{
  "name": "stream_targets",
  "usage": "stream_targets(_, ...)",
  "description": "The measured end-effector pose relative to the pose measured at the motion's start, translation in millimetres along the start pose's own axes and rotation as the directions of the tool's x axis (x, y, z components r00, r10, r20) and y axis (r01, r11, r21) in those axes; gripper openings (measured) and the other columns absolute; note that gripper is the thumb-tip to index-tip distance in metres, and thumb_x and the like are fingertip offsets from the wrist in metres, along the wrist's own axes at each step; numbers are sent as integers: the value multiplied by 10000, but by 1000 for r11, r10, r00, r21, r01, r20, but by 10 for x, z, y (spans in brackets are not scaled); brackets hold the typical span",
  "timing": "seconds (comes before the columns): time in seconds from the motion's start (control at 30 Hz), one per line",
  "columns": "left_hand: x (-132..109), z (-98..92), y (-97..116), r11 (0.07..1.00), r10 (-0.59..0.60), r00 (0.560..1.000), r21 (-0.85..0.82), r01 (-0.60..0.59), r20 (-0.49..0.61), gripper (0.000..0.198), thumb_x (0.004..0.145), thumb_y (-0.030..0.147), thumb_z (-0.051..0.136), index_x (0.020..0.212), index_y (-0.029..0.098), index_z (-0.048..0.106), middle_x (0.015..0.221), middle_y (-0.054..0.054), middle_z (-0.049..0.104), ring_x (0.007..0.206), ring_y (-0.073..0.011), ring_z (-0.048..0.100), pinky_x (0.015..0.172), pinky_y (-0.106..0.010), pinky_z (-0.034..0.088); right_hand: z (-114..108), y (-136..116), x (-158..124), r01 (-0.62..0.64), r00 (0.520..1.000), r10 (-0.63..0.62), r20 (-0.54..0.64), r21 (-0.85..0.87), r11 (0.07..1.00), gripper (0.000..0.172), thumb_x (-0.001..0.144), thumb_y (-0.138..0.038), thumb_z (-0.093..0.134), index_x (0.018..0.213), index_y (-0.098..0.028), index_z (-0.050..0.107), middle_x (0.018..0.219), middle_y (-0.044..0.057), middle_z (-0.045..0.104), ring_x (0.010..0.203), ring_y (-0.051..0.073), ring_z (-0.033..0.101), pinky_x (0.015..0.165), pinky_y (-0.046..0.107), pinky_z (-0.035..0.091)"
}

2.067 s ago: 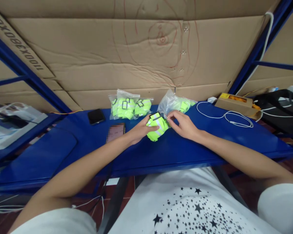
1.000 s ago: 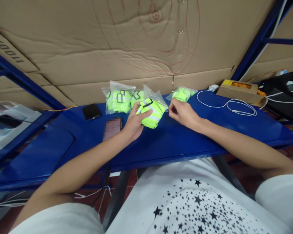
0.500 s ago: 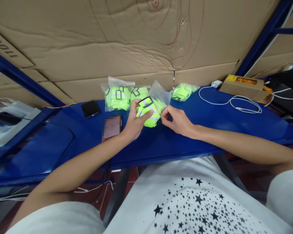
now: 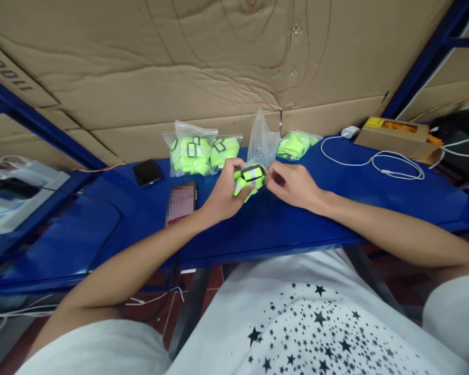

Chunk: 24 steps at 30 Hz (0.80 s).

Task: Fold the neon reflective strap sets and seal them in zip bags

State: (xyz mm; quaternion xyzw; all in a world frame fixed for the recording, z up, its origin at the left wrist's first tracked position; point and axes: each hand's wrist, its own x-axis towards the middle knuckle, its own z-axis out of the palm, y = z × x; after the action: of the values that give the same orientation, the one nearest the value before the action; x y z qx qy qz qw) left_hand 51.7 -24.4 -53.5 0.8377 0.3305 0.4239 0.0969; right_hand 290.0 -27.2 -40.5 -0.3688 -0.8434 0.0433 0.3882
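One neon-yellow, silver-striped fabric bundle (image 4: 243, 184), in the left hand's (image 4: 226, 194) grasp, meets the near end of a clear plastic bag (image 4: 262, 141) that points toward the back edge of the blue table (image 4: 238, 237) and is pinched by the right hand (image 4: 294, 183).

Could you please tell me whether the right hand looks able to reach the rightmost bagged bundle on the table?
Probably yes: the rightmost bagged bundle lies just beyond the right hand, with nothing visible between them. That hand is busy at the clear bag, though, so it would likely leave that first.
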Motion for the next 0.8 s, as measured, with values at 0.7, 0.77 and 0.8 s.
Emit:
stream_targets(0.7,121,-59,366,397,-636,768,-819,414,79,603,610,334,971,1027,261,540,1091,-14,674,1035,-240,707,885,-364,590,124,-68,77,-472,882,331,337,626,620,492,876,-678,694,975,-202,618,921,52,741,814,198,733,666,305,625)
stream_targets(0.77,105,-58,385,401,-609,789,-826,397,83,595,609,332,976,1017,263,549,1087,-13,671,1063,-248,702,911,-376,594,170,-83,85,-419,908,238,345,760,497,545,852,-658,734,1162,-222,632,1118,51,748,996,218,739,793,338,668)
stream_targets(0.8,92,-51,385,404,-600,795,-826,394,85,599,609,329,977,1028,267,553,1079,-12,670,1059,-248,701,906,-376,598,186,-97,81,-378,926,193,325,797,471,559,861,-645,732,1223,-231,629,1174,43,742,1058,222,729,857,354,670)
